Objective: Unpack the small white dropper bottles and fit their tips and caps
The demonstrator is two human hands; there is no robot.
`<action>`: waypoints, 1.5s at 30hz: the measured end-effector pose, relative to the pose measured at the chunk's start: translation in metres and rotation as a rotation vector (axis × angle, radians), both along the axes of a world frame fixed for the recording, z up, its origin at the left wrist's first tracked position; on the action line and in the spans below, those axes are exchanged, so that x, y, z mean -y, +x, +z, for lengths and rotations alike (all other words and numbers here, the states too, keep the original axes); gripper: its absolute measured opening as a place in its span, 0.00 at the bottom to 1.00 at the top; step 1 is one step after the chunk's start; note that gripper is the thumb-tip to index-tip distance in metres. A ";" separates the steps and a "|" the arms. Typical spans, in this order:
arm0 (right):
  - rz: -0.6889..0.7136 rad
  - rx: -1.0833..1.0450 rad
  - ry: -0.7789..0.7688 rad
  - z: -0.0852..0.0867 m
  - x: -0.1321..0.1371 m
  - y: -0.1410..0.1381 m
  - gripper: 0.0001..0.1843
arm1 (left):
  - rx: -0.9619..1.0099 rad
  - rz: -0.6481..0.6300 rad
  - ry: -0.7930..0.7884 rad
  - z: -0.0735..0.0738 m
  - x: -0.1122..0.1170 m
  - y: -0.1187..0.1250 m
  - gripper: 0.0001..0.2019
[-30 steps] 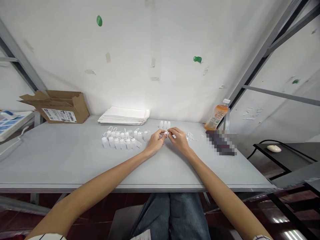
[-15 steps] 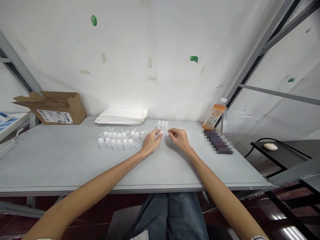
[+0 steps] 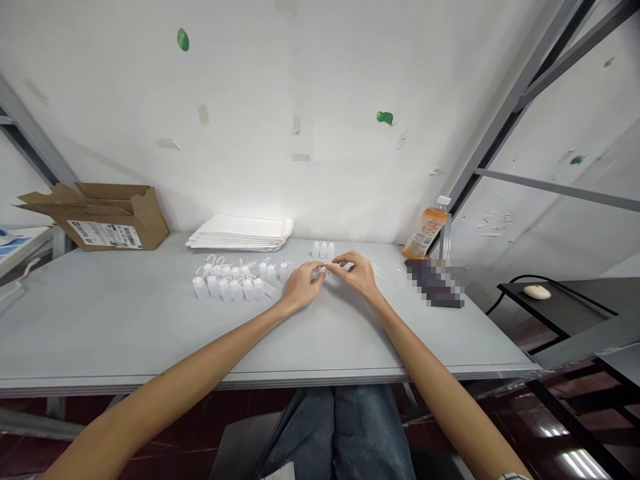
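Note:
My left hand (image 3: 301, 285) is closed around a small translucent white plastic bottle (image 3: 316, 273), mostly hidden by the fingers. Against the end of that bottle, the thumb and forefinger of my right hand (image 3: 356, 272) are pinched together; what lies between them is too small to make out. Left of my hands, several small white squeeze bottles (image 3: 235, 289) stand in rows, some with looped thin tops. Just behind my hands stand three small white pointed pieces (image 3: 323, 250). Thin white pieces (image 3: 380, 274) lie partly hidden beyond my right hand.
A stack of white paper-like sheets (image 3: 240, 233) lies against the wall, with an opened cardboard box (image 3: 117, 223) at the far left. On the right are an orange drink bottle (image 3: 427, 230) and a pixelated dark object (image 3: 435, 283). A mouse (image 3: 539, 292) rests on a lower black stand.
My right hand has moved left, so its fingertips now meet the bottle in my left hand; before, a gap separated them. The whole view has shifted slightly.

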State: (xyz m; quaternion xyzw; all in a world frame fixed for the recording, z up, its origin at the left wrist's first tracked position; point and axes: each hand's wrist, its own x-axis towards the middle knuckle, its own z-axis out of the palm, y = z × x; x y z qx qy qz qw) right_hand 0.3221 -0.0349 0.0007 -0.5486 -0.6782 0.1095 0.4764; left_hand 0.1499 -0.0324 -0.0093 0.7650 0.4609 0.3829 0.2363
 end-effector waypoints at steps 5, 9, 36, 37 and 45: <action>0.245 -0.170 -0.240 0.001 0.001 -0.001 0.17 | 0.030 -0.036 0.047 -0.001 0.001 0.000 0.13; 0.346 -0.303 -0.333 0.004 0.004 -0.003 0.21 | 0.080 -0.017 0.014 0.001 0.003 -0.001 0.17; 0.514 -0.480 -0.516 0.014 0.005 0.011 0.17 | 0.361 -0.263 -0.453 0.003 0.001 0.002 0.20; 0.523 -0.477 -0.518 0.014 0.006 0.011 0.17 | 0.377 -0.261 -0.488 0.003 0.000 0.002 0.21; 0.399 -0.471 -0.487 0.018 0.006 0.014 0.18 | 0.282 -0.159 -0.261 0.006 0.007 0.000 0.17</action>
